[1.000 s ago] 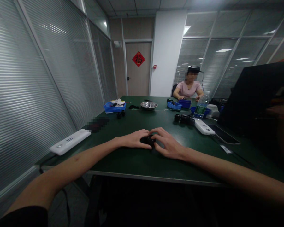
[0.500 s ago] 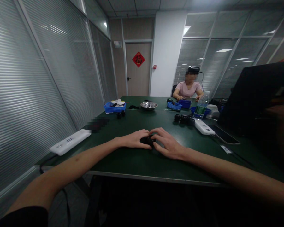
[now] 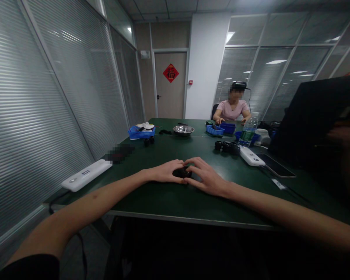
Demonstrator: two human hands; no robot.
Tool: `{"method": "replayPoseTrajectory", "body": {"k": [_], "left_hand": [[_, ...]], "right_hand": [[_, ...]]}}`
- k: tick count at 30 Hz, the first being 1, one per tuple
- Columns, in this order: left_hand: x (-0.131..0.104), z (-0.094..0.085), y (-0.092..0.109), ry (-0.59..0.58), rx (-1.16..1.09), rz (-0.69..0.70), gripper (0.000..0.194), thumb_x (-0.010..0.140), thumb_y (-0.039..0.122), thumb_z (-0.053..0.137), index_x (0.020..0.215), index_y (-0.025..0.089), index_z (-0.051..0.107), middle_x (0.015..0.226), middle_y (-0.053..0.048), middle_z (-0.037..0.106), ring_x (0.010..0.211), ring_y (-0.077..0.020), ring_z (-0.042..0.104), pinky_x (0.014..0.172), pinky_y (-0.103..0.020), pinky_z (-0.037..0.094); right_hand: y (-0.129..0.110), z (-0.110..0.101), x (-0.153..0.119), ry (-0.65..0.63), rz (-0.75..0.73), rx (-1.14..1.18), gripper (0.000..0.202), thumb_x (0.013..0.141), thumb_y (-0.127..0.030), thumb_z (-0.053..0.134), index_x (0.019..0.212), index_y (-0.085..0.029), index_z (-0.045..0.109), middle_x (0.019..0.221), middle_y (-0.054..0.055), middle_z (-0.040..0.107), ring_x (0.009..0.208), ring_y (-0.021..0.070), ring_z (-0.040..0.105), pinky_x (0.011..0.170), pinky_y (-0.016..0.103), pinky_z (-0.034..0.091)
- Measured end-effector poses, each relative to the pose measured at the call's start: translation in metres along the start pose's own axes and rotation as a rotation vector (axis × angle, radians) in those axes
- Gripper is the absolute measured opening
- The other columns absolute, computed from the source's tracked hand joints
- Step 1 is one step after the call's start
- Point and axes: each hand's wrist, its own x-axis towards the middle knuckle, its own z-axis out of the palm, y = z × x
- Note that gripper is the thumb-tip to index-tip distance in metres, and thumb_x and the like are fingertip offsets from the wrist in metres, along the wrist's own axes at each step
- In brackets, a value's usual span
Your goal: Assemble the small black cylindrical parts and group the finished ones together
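Low over the green table (image 3: 163, 198), both hands meet around a small black rounded part (image 3: 181, 172). My left hand (image 3: 165, 171) is closed on it from the left, thumb below and fingers along its top. From the right, my right hand (image 3: 206, 177) pinches its other end, fingers bent and the thumb near the left thumb's tip. Fingers cover much of the part, so its exact kind cannot be made out.
Black round parts (image 3: 226, 147) lie beyond my right hand, beside a water bottle (image 3: 249, 130), a white power bank (image 3: 251, 156) and a phone (image 3: 275, 165). Further back are a metal bowl (image 3: 183, 131) and blue baskets (image 3: 141, 133). A co-worker (image 3: 232, 109) sits opposite.
My right thumb has shifted slightly left and straightened along the black part. My left hand stays almost where it was.
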Motion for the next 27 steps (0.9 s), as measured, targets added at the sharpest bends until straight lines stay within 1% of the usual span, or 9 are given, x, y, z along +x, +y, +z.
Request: {"method": "replayPoseTrajectory", "body": {"k": [4,9,11,15,22,27], "left_hand": [[0.0005,0.0011,-0.0014,0.016,-0.008,0.004,0.058,0.091,0.057,0.068,0.135,0.020,0.060,0.133,-0.012,0.059,0.123,-0.0293,0.053,0.106,-0.044,0.041],[0.0016,0.0015,-0.0025,0.027,-0.006,0.021,0.053,0.091,0.056,0.069,0.128,0.019,0.062,0.124,-0.011,0.060,0.115,-0.0280,0.055,0.100,-0.042,0.043],[0.0013,0.0006,-0.0013,0.018,-0.006,0.021,0.053,0.091,0.056,0.068,0.129,0.019,0.062,0.125,-0.011,0.060,0.115,-0.0275,0.055,0.100,-0.041,0.043],[0.0004,-0.0001,0.0000,0.012,-0.008,0.013,0.055,0.092,0.057,0.067,0.133,0.021,0.060,0.131,-0.011,0.059,0.121,-0.0279,0.054,0.102,-0.040,0.042],[0.0013,0.0028,-0.0035,0.031,0.003,0.027,0.056,0.091,0.055,0.069,0.133,0.020,0.060,0.128,-0.011,0.060,0.117,-0.0273,0.055,0.102,-0.041,0.043],[0.0008,0.0000,0.0015,0.015,-0.004,0.027,0.052,0.093,0.055,0.067,0.130,0.019,0.061,0.131,-0.012,0.060,0.122,-0.0282,0.053,0.104,-0.041,0.042]], "right_hand": [[-0.0016,-0.0009,0.0001,-0.023,-0.021,0.034,0.018,0.102,-0.026,0.054,0.117,-0.019,0.060,0.133,0.015,0.057,0.125,0.0290,0.053,0.107,0.053,0.051],[-0.0040,-0.0025,0.0004,-0.039,-0.034,0.055,0.020,0.101,-0.020,0.050,0.119,-0.018,0.059,0.134,0.016,0.056,0.127,0.0291,0.052,0.109,0.055,0.049],[-0.0039,-0.0026,0.0007,-0.036,-0.030,0.051,0.019,0.101,-0.021,0.051,0.119,-0.019,0.059,0.134,0.015,0.057,0.126,0.0294,0.052,0.108,0.055,0.049],[-0.0032,-0.0020,0.0011,-0.027,-0.010,0.023,0.018,0.102,-0.029,0.056,0.116,-0.020,0.060,0.133,0.015,0.057,0.125,0.0296,0.053,0.106,0.055,0.051],[-0.0038,-0.0020,0.0019,-0.062,-0.033,-0.004,0.019,0.104,-0.023,0.048,0.118,-0.018,0.059,0.135,0.016,0.056,0.126,0.0289,0.052,0.108,0.054,0.050],[-0.0024,0.0003,0.0027,-0.044,0.002,-0.035,0.021,0.102,-0.035,0.057,0.116,-0.019,0.061,0.135,0.015,0.056,0.125,0.0297,0.052,0.106,0.054,0.051]]}}
